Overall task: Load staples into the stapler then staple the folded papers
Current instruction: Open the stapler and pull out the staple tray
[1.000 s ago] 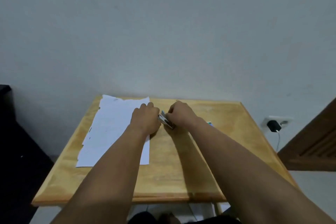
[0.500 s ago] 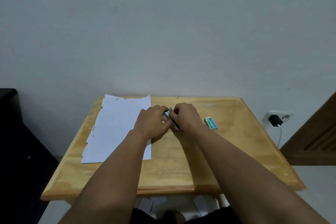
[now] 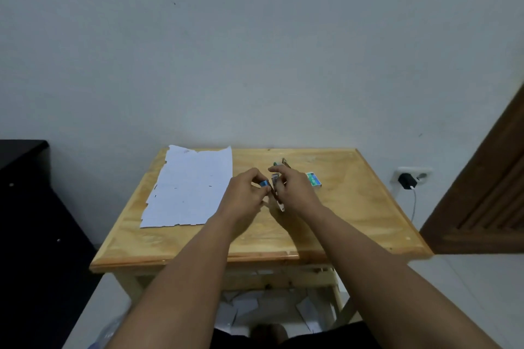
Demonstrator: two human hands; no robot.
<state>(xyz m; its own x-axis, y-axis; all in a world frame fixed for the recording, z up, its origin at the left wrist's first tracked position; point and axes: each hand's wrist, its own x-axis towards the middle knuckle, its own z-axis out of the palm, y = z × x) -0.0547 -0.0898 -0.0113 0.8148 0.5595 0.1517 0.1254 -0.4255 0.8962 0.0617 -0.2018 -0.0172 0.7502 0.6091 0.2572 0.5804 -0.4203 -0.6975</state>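
L hand [image 3: 246, 196] fingers curled, pinching — R hand [image 3: 295, 190] fingers curled, gripping.

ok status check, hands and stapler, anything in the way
Left hand pinches a small blue piece. Right hand holds the stapler, swung open. Papers flat at left, staple box at right, neither in the way.

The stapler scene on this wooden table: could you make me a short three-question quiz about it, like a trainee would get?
1. True or false: the paper lies under the right hand.
2. Which hand pinches the small blue piece? A) left B) right
3. Fill in: the staple box lies on the table to the ____ of the stapler.

Key
1. False: it lies flat to the left of both hands.
2. A, the left hand.
3. Right.
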